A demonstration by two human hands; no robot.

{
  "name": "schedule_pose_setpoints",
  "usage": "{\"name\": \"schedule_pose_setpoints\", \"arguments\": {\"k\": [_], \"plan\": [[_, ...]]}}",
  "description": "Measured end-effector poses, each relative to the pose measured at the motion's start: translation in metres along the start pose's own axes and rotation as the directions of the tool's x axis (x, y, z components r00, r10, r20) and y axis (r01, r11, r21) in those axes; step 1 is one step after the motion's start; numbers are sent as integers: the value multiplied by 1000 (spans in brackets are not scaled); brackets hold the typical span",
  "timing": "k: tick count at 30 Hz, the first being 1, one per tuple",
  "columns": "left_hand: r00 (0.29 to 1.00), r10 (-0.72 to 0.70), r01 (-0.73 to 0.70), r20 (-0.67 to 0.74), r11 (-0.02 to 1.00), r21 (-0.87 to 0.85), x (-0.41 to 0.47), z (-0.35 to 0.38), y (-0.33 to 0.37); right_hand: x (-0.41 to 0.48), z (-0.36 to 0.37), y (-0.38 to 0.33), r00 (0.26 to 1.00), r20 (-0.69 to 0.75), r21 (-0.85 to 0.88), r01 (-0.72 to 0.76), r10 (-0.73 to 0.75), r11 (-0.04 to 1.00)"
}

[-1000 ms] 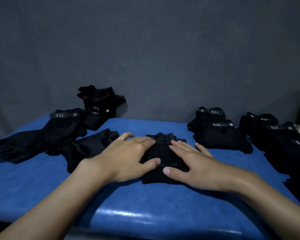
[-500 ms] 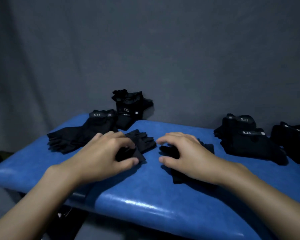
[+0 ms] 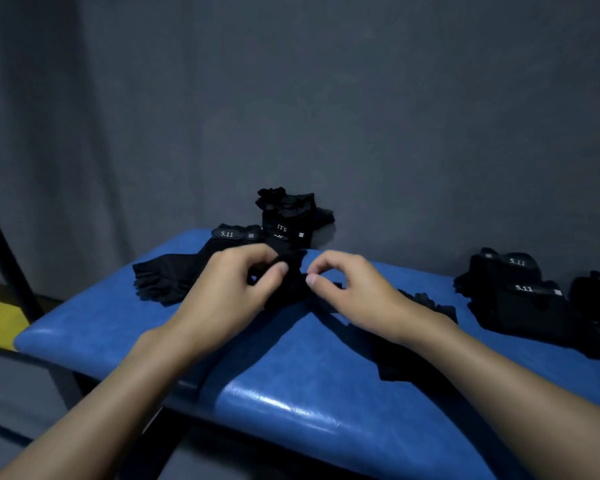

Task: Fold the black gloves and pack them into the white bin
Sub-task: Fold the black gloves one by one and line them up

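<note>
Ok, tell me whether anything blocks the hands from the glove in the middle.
Nothing visible does: the left hand and right hand pinch the black glove on the blue table. The white bin is out of view.

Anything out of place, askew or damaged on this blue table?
Nothing looks damaged. Both the left hand and right hand pinch one black glove mid-table. The folded glove behind it sits with its 5.11 logo upside down, and no white bin is in view.
</note>
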State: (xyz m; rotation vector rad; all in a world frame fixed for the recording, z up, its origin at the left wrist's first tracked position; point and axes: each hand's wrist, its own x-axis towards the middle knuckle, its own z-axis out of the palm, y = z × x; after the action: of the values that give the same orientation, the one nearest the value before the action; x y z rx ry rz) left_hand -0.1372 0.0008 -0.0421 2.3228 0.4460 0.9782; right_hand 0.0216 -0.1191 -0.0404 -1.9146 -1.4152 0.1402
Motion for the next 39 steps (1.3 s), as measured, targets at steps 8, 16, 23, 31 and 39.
{"name": "schedule_pose_setpoints", "arguments": {"k": [8, 16, 23, 31, 39], "plan": [[975, -211, 157, -66, 873, -462, 5, -8, 17, -3, -25, -23, 983, -182, 356, 82, -17, 931], [998, 58, -57, -2, 974, -219, 7, -15, 30, -11, -57, -46, 985, -87, 341, 173, -152, 924], [971, 187, -156, 146, 967, -203, 12, -4, 40, -23, -69, -49, 980, 0, 263, 192, -199, 945], [993, 114, -112, -23, 898, -425, 13, 14, 56, -54, -72, -15, 949, -310, 216, 8, 61, 976], [998, 3, -33, -56, 845, -533, 19, 39, 69, -79, -65, 2, 955, -157, 732, -58, 251, 679]]}}
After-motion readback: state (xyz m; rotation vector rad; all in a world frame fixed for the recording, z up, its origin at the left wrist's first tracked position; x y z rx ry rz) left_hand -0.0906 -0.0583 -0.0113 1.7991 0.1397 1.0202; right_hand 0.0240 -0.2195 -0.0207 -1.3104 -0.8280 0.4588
